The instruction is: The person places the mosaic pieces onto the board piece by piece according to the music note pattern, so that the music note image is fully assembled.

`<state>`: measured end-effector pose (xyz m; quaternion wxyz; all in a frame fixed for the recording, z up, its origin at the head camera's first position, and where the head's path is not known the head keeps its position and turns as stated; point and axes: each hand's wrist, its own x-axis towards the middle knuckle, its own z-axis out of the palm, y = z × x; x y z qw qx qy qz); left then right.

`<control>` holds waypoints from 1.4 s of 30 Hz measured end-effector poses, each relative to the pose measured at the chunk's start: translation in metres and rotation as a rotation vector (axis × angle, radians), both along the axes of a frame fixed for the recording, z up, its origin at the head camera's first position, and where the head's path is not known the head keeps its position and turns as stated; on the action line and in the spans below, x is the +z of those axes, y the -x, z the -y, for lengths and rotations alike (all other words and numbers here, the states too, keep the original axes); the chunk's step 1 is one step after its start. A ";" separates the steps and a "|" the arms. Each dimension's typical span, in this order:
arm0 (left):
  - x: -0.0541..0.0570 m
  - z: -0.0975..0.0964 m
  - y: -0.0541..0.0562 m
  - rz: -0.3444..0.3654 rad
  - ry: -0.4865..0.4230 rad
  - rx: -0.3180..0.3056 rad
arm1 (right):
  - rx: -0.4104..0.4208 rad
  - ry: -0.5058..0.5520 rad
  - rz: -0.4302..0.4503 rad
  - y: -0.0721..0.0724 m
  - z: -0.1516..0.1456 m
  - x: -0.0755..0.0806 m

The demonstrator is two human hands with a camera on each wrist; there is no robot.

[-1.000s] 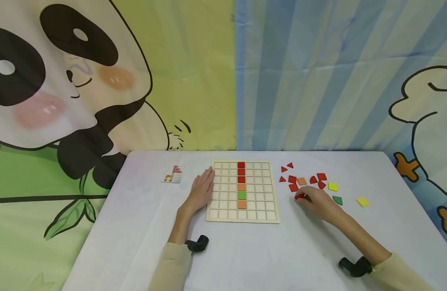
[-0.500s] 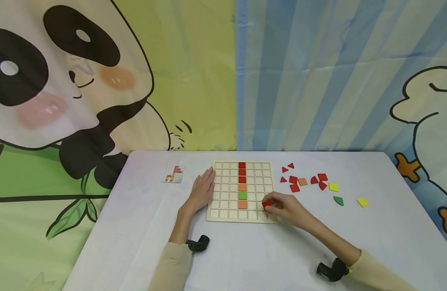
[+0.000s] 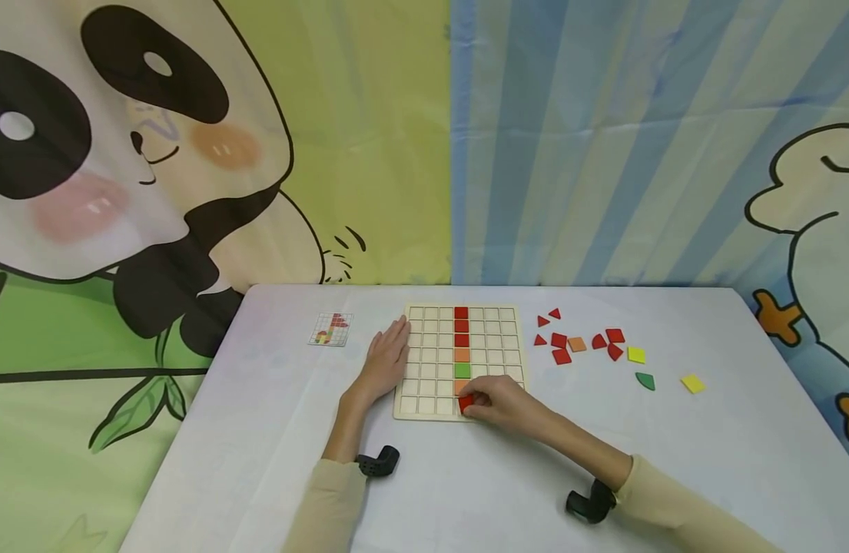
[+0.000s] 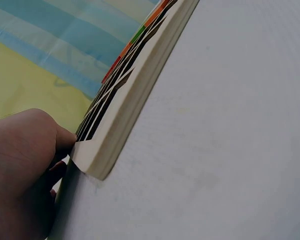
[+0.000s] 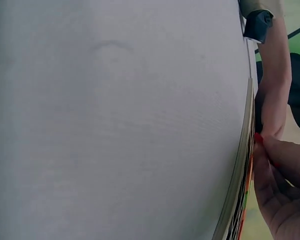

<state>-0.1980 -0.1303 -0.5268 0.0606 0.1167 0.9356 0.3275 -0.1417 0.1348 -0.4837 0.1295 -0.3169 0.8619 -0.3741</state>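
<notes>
A wooden grid board (image 3: pixel 427 376) lies on the table. Down its middle column run three red squares (image 3: pixel 462 326), an orange square (image 3: pixel 462 355), a green square (image 3: pixel 462 370) and another orange square (image 3: pixel 459 387), partly covered by fingers. My right hand (image 3: pixel 505 402) pinches a red tile (image 3: pixel 465 405) over the bottom cell of that column; the fingers hide part of its outline. In the right wrist view the red tile (image 5: pixel 258 137) shows between thumb and finger, close over the board. My left hand (image 3: pixel 386 357) rests with straight fingers along the board's left edge.
Right of the board lie red triangles (image 3: pixel 542 321), red squares (image 3: pixel 561 356), an orange square (image 3: pixel 577 345), red rounded pieces (image 3: pixel 599 342), yellow squares (image 3: pixel 635 355) and a green rounded piece (image 3: pixel 645 381). A pattern card (image 3: pixel 330 329) lies left of the board.
My right hand has carried the red tile leftward from beside the loose pieces, over the board's right side, to the middle column's bottom cell. The left hand has stayed at the board's edge.
</notes>
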 end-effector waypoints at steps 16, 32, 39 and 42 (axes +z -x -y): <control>0.001 0.000 -0.001 0.001 -0.005 -0.004 | 0.088 -0.135 -0.255 0.003 0.011 0.001; 0.003 0.000 -0.001 0.006 0.003 -0.002 | 0.227 -0.200 -0.452 0.008 0.011 0.003; 0.002 0.000 0.001 0.002 0.007 0.000 | 0.332 -0.280 -0.566 0.012 0.009 0.007; 0.001 0.001 0.000 -0.001 0.002 0.001 | 0.347 -0.295 -0.573 0.014 0.009 0.009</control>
